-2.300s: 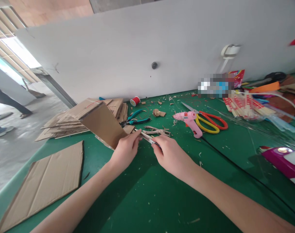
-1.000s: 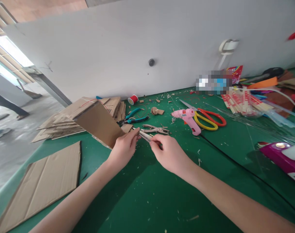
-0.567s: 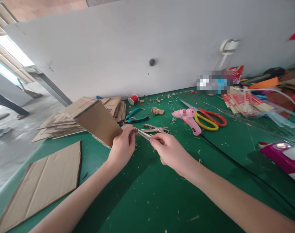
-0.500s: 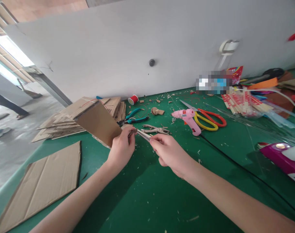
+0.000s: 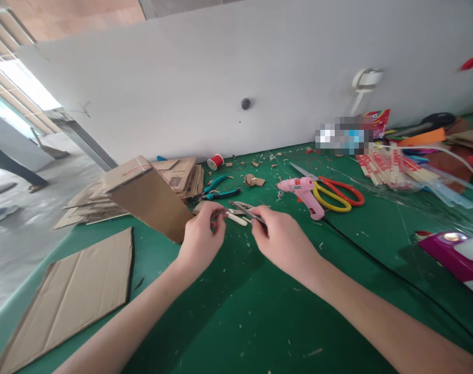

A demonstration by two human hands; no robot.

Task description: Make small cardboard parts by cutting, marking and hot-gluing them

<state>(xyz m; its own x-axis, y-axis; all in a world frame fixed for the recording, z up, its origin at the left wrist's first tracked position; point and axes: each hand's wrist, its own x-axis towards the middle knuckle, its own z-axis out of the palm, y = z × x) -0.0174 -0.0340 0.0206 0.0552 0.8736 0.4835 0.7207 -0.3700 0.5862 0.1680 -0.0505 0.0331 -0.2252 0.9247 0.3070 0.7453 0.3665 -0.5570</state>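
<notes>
My left hand [image 5: 202,232] is closed in a pinch at the right end of a bent brown cardboard piece [image 5: 152,202], which stands tilted up to the left. Something small and dark shows at its fingertips, too small to name. My right hand [image 5: 281,231] grips a slim grey metal tool [image 5: 247,210] whose tip points left and away; its exact kind is unclear. The tool is apart from the left fingertips. Beyond both hands, a pair of silver pliers [image 5: 239,204] lies partly hidden, with a pale strip [image 5: 237,218] nearer.
Teal-handled pliers [image 5: 220,194], a red thread spool [image 5: 215,162] and a pink glue gun [image 5: 300,191] lie behind. Scissors [image 5: 339,195] rest beside the gun. Stacked cardboard [image 5: 90,205] and a flat sheet [image 5: 70,296] are left; a purple device [image 5: 450,254] is right.
The right hand has drawn the metal tool back from the left fingertips and turned it. The left hand has shifted slightly right, and the cardboard piece has tipped further left.
</notes>
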